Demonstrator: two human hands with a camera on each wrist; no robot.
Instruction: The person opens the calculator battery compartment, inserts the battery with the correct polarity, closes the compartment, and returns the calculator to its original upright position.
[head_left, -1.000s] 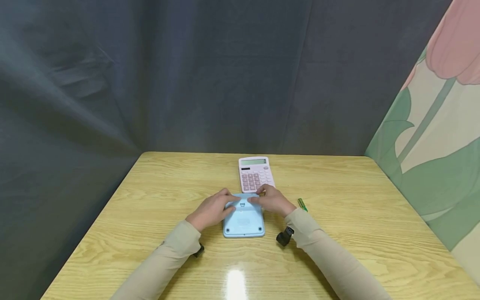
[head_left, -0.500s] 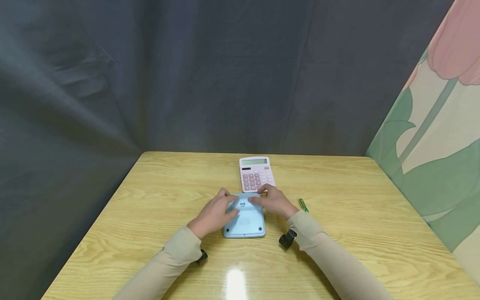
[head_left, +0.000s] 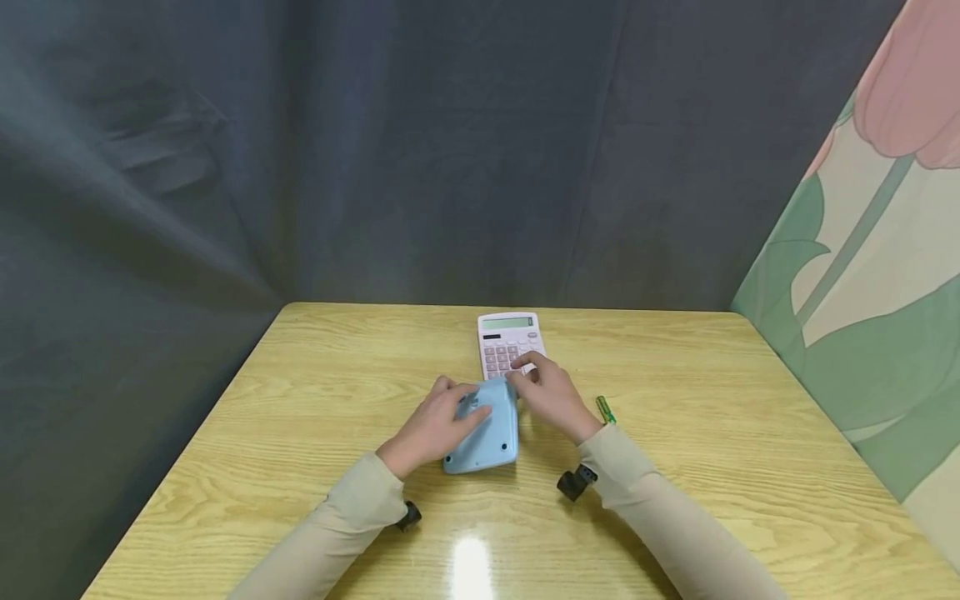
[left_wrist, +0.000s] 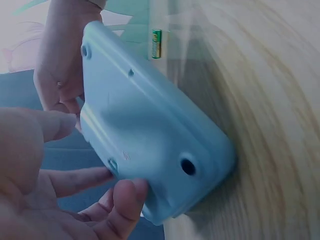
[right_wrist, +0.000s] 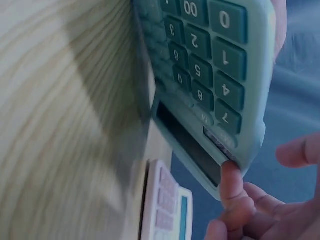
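A light blue calculator is tipped up on the table, its back toward the head camera and its right side raised. Dark foot pads show on that back in the left wrist view. My left hand holds its upper left side, fingertips at the edge and thumb spread over the back. My right hand grips the upper right corner. In the right wrist view the dark keys and display of the calculator face the camera, and one fingertip of the right hand presses beside the display.
A pink calculator lies face up just beyond, its lower keys partly behind the right hand. To the right of that hand rests a green battery. A dark curtain hangs behind the wooden table.
The blue calculator lay flat on its face; its right side has now risen and it leans toward the left hand. The right hand has moved slightly up with the corner.
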